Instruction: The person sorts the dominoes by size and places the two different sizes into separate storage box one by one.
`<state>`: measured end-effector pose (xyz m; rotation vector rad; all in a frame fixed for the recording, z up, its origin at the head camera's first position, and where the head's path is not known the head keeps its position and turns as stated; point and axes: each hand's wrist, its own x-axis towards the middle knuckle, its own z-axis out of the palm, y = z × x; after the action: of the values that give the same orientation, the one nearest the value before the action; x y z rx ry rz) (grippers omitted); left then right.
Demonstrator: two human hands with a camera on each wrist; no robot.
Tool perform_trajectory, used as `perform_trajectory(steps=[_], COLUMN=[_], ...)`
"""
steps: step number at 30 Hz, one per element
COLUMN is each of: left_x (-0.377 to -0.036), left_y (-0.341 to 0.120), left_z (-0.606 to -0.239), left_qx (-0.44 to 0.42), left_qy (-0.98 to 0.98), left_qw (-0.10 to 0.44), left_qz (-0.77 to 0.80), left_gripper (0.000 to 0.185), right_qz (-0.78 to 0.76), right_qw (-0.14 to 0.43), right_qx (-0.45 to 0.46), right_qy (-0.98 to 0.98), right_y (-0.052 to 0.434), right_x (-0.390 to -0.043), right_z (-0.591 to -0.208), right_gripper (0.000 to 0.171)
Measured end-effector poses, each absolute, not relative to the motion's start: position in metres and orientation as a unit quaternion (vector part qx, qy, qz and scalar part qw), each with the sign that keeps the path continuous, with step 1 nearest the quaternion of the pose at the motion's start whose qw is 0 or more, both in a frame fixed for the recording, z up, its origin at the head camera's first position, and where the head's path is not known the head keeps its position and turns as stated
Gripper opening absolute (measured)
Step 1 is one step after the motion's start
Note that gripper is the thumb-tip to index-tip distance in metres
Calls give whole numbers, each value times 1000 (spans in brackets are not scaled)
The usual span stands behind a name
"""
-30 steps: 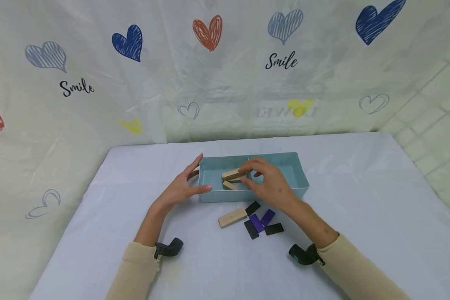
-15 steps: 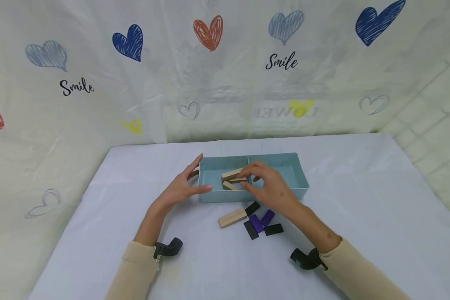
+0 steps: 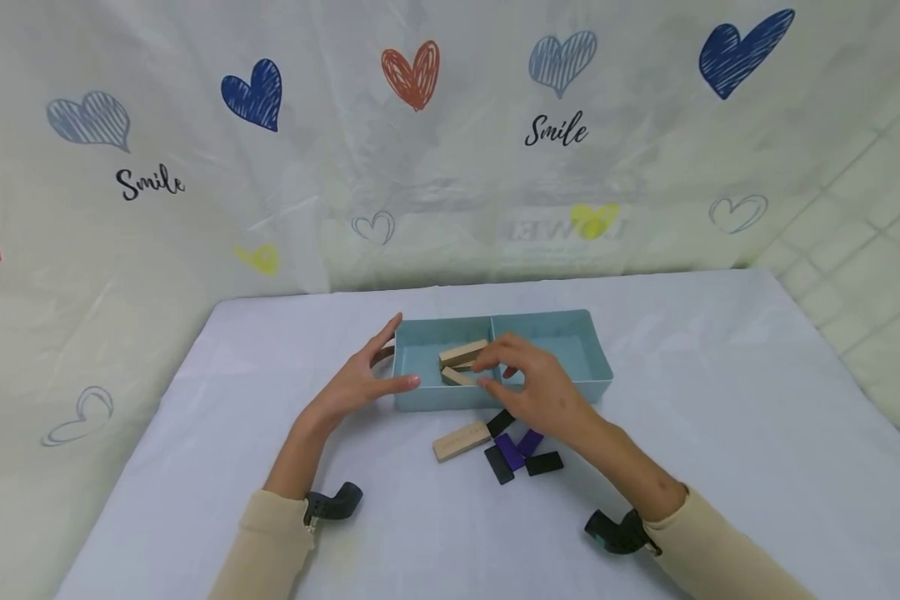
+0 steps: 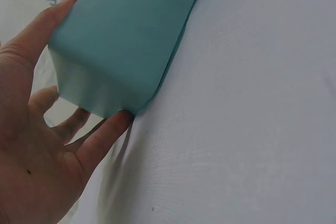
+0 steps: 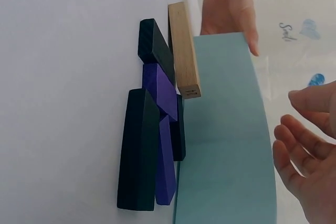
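A light-blue box point(image 3: 444, 400) with a divider stands on the white-covered table. My left hand point(image 3: 356, 387) grips its left end, thumb at the front rim and fingers round the side; in the left wrist view the left hand point(image 4: 58, 145) touches the box end point(image 4: 126, 35). Several wooden blocks point(image 3: 461, 353) lie in the left compartment. Over them is my right hand point(image 3: 536, 385), fingers curved and fingertips close to the blocks. In the right wrist view my right hand point(image 5: 310, 150) shows nothing between thumb and fingers; the box wall point(image 5: 226, 140) hides the blocks inside.
In front of the box lie one wooden block point(image 3: 461, 442), several black blocks point(image 3: 544, 463) and purple blocks point(image 3: 510, 452). They lie close together, partly below my right forearm. A hanging sheet point(image 3: 450, 167) with printed hearts rises behind the table.
My right hand has shifted slightly towards the front of the left compartment, its fingertips lower at the blocks. The left hand stays at the box's end. The head view has tilted a little.
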<state>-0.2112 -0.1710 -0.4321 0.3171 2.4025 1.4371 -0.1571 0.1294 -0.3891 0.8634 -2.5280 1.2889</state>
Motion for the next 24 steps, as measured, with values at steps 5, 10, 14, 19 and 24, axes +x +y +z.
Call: perform_trajectory(steps=[5,10,14,19,24], left_x=[-211,-211,-210,-210,-210], left_y=[-171,-170,-170,-169,-169], left_z=[-432,-431,-431,-431,-430], left_qx=[110,108,107,105,106], left_qy=[843,843,842,841,840], left_qw=[160,159,160,162,161], left_qz=[503,502,504,506,508], left_gripper=[100,99,98,98,99], right_qz=[432,434,435,437,427], right_qw=[79,75,71,58,59], right_qx=[301,309,313,313,319], right_qy=[-847,-843,-841,-841,-844], right_y=[129,128,127,126,125], right_x=[-153,-150,-147,-144,-141], right_z=[-391,-391,-392,-392,-394], right_gripper=[18,19,21,22,19])
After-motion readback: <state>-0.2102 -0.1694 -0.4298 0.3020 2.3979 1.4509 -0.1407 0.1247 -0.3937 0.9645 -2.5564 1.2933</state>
